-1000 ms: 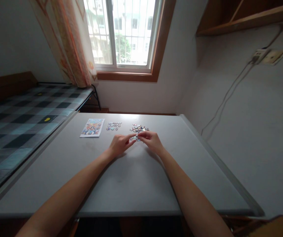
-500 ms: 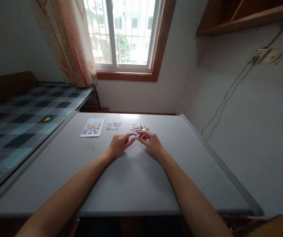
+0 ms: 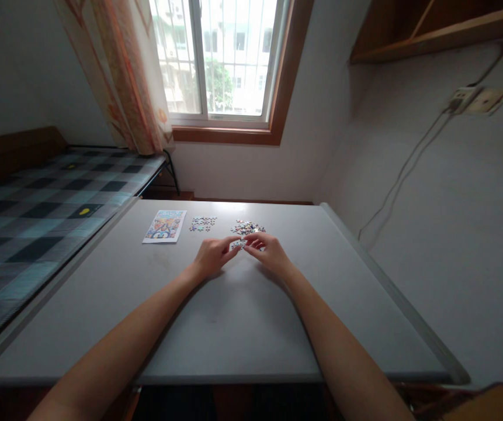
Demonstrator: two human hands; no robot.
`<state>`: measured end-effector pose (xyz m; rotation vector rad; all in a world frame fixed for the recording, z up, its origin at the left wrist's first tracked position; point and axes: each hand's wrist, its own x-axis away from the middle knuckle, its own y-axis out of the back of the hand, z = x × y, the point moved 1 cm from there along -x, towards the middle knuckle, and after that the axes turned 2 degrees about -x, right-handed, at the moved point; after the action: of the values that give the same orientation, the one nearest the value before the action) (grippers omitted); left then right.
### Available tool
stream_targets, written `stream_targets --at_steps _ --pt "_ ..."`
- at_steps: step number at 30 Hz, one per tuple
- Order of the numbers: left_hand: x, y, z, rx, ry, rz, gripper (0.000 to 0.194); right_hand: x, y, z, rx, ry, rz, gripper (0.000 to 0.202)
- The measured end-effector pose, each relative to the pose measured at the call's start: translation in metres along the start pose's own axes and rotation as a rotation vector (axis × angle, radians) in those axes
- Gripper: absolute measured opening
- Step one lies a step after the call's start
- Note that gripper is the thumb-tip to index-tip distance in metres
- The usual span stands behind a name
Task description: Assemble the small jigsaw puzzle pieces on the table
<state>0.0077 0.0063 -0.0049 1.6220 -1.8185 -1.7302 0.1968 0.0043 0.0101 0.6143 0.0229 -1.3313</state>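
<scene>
My left hand [image 3: 213, 256] and my right hand [image 3: 267, 251] meet fingertip to fingertip over the table. Between their thumbs and fingers is a small jigsaw puzzle piece [image 3: 242, 239], pinched from both sides. A heap of jigsaw pieces [image 3: 246, 226] lies just beyond my hands, and some more pieces show beneath the fingertips, partly hidden. To the left sit partly joined puzzle sections [image 3: 203, 223], laid flat in rows. Farther left lies a colourful picture sheet [image 3: 164, 227] with a white border.
The white table [image 3: 242, 327] has a raised edge along its right side, by the wall. A bed with a checked cover [image 3: 58, 199] stands at the left. Ahead are a window [image 3: 216, 58] and a curtain [image 3: 124, 76]. A cable [image 3: 391, 187] hangs on the right wall.
My hands stay almost in the same place. The small puzzle piece between the fingertips appears slightly turned; the pieces on the table have not moved.
</scene>
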Motion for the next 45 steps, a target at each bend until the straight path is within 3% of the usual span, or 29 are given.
stream_targets --at_steps 7,17,24,45 --pt "0.0012 0.0002 -0.0003 0.005 0.005 -0.023 0.035 -0.0009 0.0011 -0.0035 0.005 -0.035 -0.042 0.022" --pt "0.0008 -0.0015 0.0001 0.008 -0.043 -0.008 0.034 -0.0002 -0.0004 -0.0051 0.05 -0.015 -0.006 0.021" --pt "0.0003 -0.0032 0.0006 0.029 -0.108 -0.077 0.03 -0.0007 -0.0007 -0.0083 0.059 -0.015 -0.01 0.022" --pt "0.0011 -0.0028 0.0009 0.054 -0.094 -0.059 0.027 -0.0003 -0.0017 -0.0059 0.09 0.03 -0.009 0.016"
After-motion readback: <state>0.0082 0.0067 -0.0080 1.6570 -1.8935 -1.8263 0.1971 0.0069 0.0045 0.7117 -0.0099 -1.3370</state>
